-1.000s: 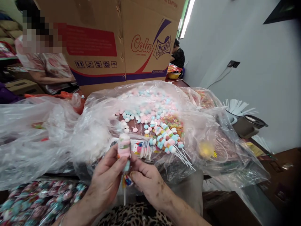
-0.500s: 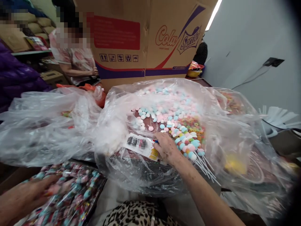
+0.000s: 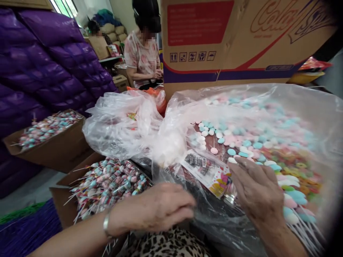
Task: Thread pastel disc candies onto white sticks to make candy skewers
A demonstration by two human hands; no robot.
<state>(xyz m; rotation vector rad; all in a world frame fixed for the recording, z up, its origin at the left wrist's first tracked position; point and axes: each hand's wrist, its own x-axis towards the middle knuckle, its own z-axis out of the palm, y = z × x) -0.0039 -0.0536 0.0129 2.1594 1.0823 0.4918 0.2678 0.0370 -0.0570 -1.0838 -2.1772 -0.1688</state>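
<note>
The right hand (image 3: pixel 257 189) is over the near side of the work table, its fingers stretched out together, and their tips are at the right end of the printed candy wrappers (image 3: pixel 203 173). I cannot tell whether these fingers pinch a wrapper or only rest against it. The wrappers lie flat in a slanting pile, just in front of the loose pink, white and blue marshmallow candies (image 3: pixel 214 150). Just to the right of this hand are marshmallow skewers (image 3: pixel 294 196), with their white sticks pointing toward the person, and behind them is a heap of colourful gummy rings (image 3: pixel 300 167). The left hand (image 3: pixel 163 207) is in the air above the lap, blurred, with its fingers half bent; I see nothing in it, but I cannot tell how closely the fingers are pressed. A silver bracelet (image 3: pixel 106 224) is around its wrist. Near it, at the left, a carton (image 3: pixel 61 205) is full of wrapped candy sticks (image 3: pixel 107 182), and a 2nd carton (image 3: pixel 61 150) with similar sticks stands farther back. Clear plastic sheeting (image 3: pixel 171 142) partly covers the candies. Behind the table there is 1 large printed box (image 3: pixel 193 64), and at its left a co-worker (image 3: pixel 139 57) in a pink and white shirt
</note>
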